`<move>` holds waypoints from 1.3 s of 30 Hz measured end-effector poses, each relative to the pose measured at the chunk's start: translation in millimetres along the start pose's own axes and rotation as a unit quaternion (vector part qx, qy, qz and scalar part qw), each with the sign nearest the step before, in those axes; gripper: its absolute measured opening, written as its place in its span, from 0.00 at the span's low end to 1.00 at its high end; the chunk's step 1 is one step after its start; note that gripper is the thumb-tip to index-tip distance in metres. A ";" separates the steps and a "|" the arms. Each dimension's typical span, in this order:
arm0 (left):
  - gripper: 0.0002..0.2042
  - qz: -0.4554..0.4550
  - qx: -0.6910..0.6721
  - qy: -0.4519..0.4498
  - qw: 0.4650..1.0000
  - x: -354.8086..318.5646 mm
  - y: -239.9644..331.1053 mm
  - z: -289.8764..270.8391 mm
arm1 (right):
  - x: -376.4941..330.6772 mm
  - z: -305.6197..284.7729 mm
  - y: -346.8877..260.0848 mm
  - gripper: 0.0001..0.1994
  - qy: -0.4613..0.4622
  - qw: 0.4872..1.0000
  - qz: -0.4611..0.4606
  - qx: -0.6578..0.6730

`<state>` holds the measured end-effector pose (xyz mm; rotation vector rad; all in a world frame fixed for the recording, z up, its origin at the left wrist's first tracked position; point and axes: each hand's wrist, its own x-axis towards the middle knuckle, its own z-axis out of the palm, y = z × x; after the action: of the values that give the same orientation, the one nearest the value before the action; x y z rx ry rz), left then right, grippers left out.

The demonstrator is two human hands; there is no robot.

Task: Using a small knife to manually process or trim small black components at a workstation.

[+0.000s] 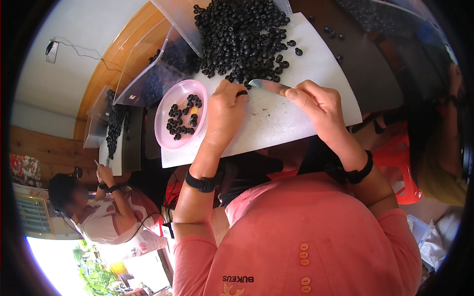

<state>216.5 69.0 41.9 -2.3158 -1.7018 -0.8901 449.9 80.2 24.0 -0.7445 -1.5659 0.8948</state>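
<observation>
My left hand [224, 111] is closed, its fingertips pinching a small black rounded part [241, 93] that looks like rubber or plastic. In my right hand [316, 103] is a knife [266, 86]; its short blade points left toward that part, and my fingers cover the handle. A large heap of similar black parts [242, 39] lies just beyond both hands, some with a ring-shaped opening. Left of my left hand stands a pink bowl [163, 121] with several black parts and a few yellowish pieces in it.
The white board [276, 130] under my hands has dark specks. Clear plastic bins [143, 74] with black parts stand at the left. A co-worker [106, 212] sits further left; another person's arm [453, 84] shows at the right. A red stool [402, 172] is behind on the right.
</observation>
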 end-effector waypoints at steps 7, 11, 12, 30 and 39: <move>0.09 -0.278 -0.549 -0.033 0.787 -18.2 29.4 -13.1 | 2.9 6.3 -6.1 0.25 0.004 0.985 -0.005 -0.174; 0.10 -0.309 -0.626 -0.007 0.716 -23.9 37.8 -8.4 | 3.4 7.9 -10.6 0.25 -0.003 0.976 -0.007 -0.217; 0.10 -0.308 -0.627 -0.006 0.715 -24.7 39.3 -7.2 | 3.8 7.9 -9.9 0.25 -0.008 0.974 -0.013 -0.226; 0.05 -0.293 -0.700 0.015 0.651 -28.5 50.0 -0.5 | 5.0 8.9 -10.5 0.25 -0.020 0.961 -0.036 -0.275; 0.05 -0.287 -0.718 0.002 0.634 -27.6 51.3 -0.9 | 3.8 8.5 -6.3 0.24 -0.025 0.965 -0.045 -0.259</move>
<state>257.4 27.6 39.8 -2.0382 -2.0040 -3.3604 440.9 78.8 30.7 -1.0109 -1.8887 0.4354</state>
